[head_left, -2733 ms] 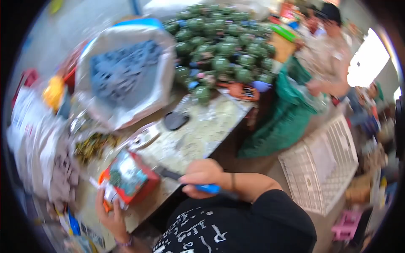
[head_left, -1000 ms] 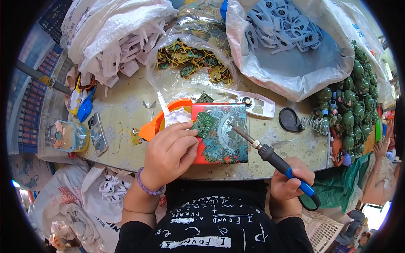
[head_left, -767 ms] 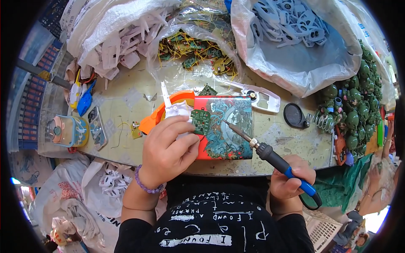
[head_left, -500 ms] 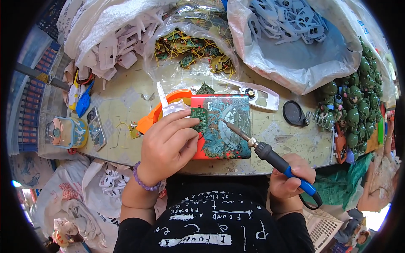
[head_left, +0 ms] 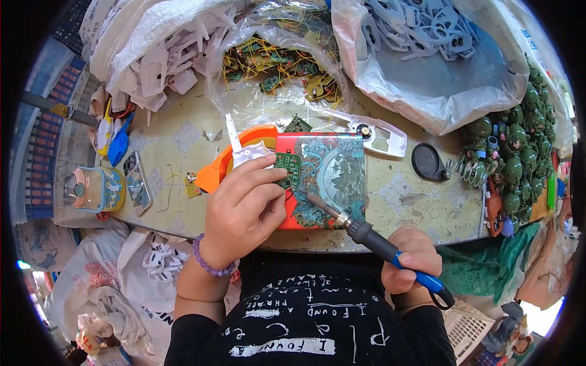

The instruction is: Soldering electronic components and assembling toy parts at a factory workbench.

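My left hand (head_left: 244, 204) is closed on a small green circuit board (head_left: 289, 166), its fingertips at the board's left edge. A white plastic piece with a thin stem (head_left: 249, 150) lies just beyond those fingers. In my right hand (head_left: 410, 261) is a soldering iron (head_left: 375, 240) with a black and blue handle. Its tip points up and left, at or close to the lower edge of the board; contact is hard to make out. Beneath both lies a flat red and teal patterned box (head_left: 332, 210).
An orange tool (head_left: 213, 177) sits behind my left hand. Farther back are a clear bag of wired boards (head_left: 268, 67) and an open sack of white parts (head_left: 427, 91). A white frame (head_left: 387, 139), a black ring-shaped part (head_left: 427, 163) and a coil stand (head_left: 473, 171) lie to the right.
The soldering iron has moved left and slightly down, bringing its tip from over the box to the board's lower edge. The board has tilted a little; my left hand has barely moved.
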The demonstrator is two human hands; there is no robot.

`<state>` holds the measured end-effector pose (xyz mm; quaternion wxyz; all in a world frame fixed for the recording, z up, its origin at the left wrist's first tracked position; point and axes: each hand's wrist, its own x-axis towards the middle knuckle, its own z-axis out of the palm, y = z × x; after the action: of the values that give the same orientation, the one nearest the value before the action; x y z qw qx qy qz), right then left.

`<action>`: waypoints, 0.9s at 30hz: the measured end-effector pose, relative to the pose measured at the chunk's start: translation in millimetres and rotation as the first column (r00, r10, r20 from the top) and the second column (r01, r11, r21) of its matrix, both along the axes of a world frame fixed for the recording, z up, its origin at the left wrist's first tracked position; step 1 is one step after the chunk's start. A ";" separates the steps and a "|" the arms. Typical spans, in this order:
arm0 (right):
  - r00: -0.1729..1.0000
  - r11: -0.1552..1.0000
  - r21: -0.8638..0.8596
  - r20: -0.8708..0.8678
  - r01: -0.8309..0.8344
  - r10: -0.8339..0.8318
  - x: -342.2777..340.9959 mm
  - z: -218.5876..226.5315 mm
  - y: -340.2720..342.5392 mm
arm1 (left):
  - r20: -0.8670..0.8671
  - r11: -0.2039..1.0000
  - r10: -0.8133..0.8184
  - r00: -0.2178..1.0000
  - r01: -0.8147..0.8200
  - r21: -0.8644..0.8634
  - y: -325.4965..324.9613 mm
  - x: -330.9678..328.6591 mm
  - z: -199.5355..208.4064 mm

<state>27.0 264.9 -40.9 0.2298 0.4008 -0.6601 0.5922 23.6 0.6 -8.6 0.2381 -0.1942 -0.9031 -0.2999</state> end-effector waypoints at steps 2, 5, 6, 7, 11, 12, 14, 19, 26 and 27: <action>1.000 1.000 0.009 -0.013 -0.004 0.004 -0.8 1.2 -0.2 | 0.007 1.000 -0.005 1.000 0.005 0.017 0.2 -0.1 0.0; 1.000 1.000 0.018 -0.020 0.003 -0.002 -0.1 2.7 -2.2 | 0.022 1.000 -0.010 1.000 0.009 0.029 0.2 0.2 0.5; 1.000 1.000 0.020 -0.014 0.014 -0.014 0.3 3.0 -3.1 | 0.030 1.000 -0.015 0.999 0.014 0.027 0.2 0.0 1.4; 1.000 1.000 0.021 -0.014 0.013 -0.013 0.2 3.0 -4.0 | 0.039 1.000 -0.019 0.999 0.019 0.025 -0.1 0.1 2.3; 1.000 1.000 0.007 0.012 -0.027 0.027 0.1 2.1 -3.7 | 0.046 1.000 -0.019 0.999 0.018 0.025 -0.7 0.4 3.3; 0.998 0.998 -0.005 0.028 -0.056 0.056 0.1 2.0 -3.1 | 0.048 0.999 -0.025 0.999 0.023 0.026 -1.1 -0.1 3.0; 0.998 0.998 -0.004 0.027 -0.059 0.059 0.0 2.3 -3.4 | 0.050 0.999 -0.027 0.998 0.026 0.026 -1.6 -0.7 3.9; 0.997 0.998 0.008 0.030 -0.070 0.069 -0.4 5.1 -3.7 | 0.026 0.999 -0.044 0.999 0.044 -0.009 -2.4 -1.5 5.0; 0.998 0.996 0.076 0.036 0.045 -0.047 3.1 16.9 -11.4 | 0.037 0.998 -0.068 0.997 0.068 -0.005 -1.8 -3.2 6.3; 0.997 0.995 0.080 0.045 0.052 -0.056 3.4 17.4 -11.4 | 0.039 0.998 -0.064 0.997 0.064 -0.011 -1.8 -3.0 6.4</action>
<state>30.4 253.5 -23.5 0.2143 0.3775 -0.6988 0.5685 20.6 -1.3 -2.2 0.2098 -0.2187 -0.9026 -0.3056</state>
